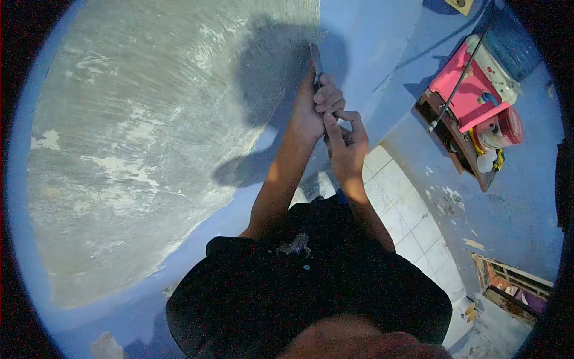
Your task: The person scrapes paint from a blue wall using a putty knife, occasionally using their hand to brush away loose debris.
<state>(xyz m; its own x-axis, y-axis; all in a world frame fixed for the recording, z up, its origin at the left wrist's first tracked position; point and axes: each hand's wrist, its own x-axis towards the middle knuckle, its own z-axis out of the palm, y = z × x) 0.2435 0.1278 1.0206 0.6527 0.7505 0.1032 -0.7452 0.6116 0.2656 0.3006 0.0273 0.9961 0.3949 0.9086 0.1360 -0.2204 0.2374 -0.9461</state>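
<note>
In front of the wall, my left hand (320,107) is wrapped round a thin, dark scraper (315,57) that points upward, seen nearly edge-on. My fingers cover most of its handle. Just below and to the right, my right hand (348,142) is closed with bent fingers, its thumb and forefinger against the lower side of my left hand. What lies between those fingers is hidden. A large grey patch of bare plaster (149,119) with streaky scrape marks and whitish remnants spreads over the blue wall (365,42) to the left.
At right, a small wooden shelf (445,134) holds a pink container (466,87), a tub with a red lid (499,128) and other items. A dark cable (463,75) hangs across it. White floor tiles (406,209) lie below; a low wall opening (514,284) is lower right.
</note>
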